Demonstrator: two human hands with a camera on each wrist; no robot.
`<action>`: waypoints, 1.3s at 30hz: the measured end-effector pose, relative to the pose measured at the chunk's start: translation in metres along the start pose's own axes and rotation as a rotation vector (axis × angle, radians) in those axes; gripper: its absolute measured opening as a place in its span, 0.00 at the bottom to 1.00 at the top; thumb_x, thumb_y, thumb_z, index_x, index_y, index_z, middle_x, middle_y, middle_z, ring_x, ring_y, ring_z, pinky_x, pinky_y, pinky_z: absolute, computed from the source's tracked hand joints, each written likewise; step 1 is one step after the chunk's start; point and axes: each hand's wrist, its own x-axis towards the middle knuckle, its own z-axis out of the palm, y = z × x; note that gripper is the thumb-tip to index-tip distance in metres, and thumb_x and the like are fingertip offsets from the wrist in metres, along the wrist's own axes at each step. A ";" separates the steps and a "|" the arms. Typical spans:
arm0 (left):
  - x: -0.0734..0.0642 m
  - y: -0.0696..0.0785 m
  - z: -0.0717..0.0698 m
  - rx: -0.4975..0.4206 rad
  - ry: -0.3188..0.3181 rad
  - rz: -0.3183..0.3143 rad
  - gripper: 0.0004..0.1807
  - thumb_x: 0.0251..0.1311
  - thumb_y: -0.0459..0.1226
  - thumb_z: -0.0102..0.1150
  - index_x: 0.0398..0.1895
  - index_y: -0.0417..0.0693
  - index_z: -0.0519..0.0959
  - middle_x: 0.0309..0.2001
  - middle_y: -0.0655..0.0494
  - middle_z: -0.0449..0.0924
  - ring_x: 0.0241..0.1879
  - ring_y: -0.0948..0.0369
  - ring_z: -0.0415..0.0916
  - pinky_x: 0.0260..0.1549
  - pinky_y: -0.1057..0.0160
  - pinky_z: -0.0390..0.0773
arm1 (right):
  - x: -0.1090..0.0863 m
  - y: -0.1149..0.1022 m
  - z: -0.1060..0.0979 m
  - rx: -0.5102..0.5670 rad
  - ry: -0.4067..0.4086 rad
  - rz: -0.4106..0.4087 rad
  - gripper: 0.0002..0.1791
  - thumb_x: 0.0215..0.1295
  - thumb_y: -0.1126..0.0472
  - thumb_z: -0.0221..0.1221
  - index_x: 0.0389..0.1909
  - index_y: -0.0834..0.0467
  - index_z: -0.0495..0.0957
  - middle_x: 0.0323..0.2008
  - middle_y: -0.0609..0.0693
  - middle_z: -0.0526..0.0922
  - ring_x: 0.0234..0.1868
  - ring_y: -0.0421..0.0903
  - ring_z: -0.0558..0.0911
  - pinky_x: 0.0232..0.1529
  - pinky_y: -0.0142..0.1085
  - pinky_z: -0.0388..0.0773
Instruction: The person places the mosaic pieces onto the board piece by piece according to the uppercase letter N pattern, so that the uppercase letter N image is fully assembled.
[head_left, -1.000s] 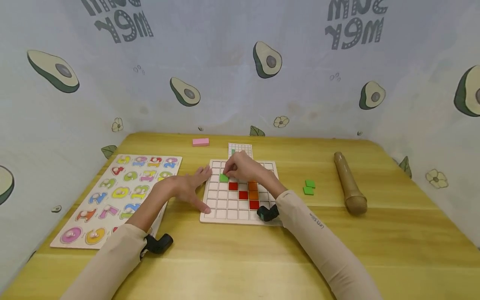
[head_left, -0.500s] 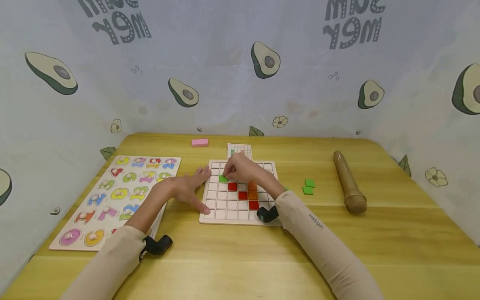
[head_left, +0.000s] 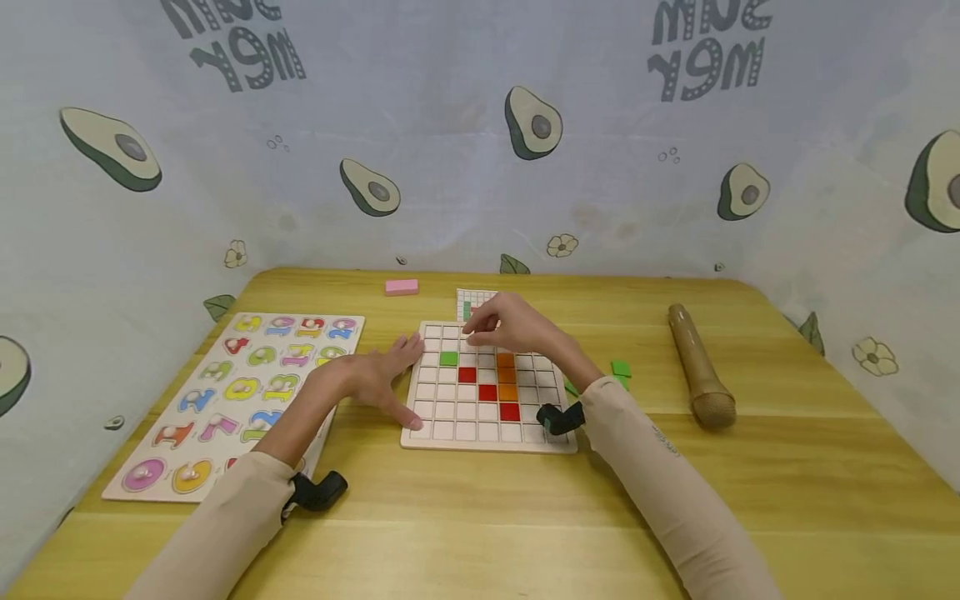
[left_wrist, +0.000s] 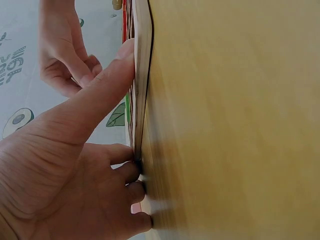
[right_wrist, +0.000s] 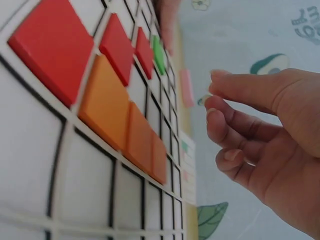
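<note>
On the yellow wooden table [head_left: 450, 517], a thin, white-faced square grid board [head_left: 455, 430] lies flat; I judge it stiff and light enough to skid, so I'd steady it by its rim. At its left edge the bare left hand [head_left: 375, 379] is spread, thumb at the near corner, fingertips by the far one. Across the grid, flat red square tiles [head_left: 509, 412] step diagonally away to one bright green square tile [head_left: 448, 359], while orange square tiles [head_left: 507, 392] run straight back from the nearest red. I'd expect them rigid, almost weightless and slightly slick: pinch opposite edges, since a flat face gives me little purchase. Above the far rows hangs the bare right hand [head_left: 512, 325], thumb and fingertips parted, holding nothing. Beyond, partly hidden, lies a small white gridded card [head_left: 467, 298], probably bendable
</note>
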 end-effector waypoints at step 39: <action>0.003 -0.001 0.003 -0.002 0.006 0.020 0.72 0.59 0.58 0.79 0.90 0.45 0.36 0.89 0.49 0.23 0.87 0.48 0.25 0.82 0.36 0.40 | -0.092 0.072 -0.073 0.075 -0.188 0.164 0.10 0.65 0.68 0.75 0.45 0.66 0.89 0.38 0.50 0.89 0.40 0.47 0.84 0.45 0.33 0.82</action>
